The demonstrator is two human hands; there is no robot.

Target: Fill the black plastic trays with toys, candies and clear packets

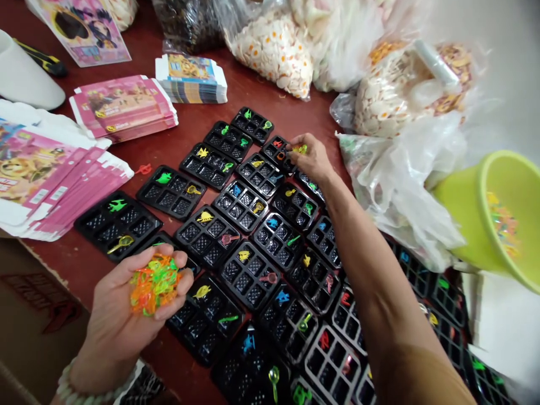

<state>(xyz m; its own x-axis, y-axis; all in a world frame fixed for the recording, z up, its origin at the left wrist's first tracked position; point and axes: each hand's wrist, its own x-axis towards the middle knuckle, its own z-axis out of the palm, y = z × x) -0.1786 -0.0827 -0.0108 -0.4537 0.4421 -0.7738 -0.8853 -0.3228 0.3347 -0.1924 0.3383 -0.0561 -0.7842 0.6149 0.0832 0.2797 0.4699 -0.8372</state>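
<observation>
My left hand (141,304) is cupped, palm up, round a heap of small orange, yellow and green plastic pieces (156,284); their exact kind is too small to make out. Farther off, my right hand (311,154) is over a black compartment tray (276,154) holding a red piece. Between its fingertips are some small yellow-green plastic pieces (300,149). Rows of similar black trays (240,273) cover the table, with little coloured plastic figures and small magnifying-glass shapes in some compartments. My right forearm hides part of the trays on the right.
Stacks of pink printed boxes (124,107) and blue-orange boxes (192,79) stand at the left and back. Clear bags of whitish pieces (274,50) line the far edge. At the right, a lime-green bucket (464,208) holds small coloured pieces. A yellow-black cutter (44,61) lies far left.
</observation>
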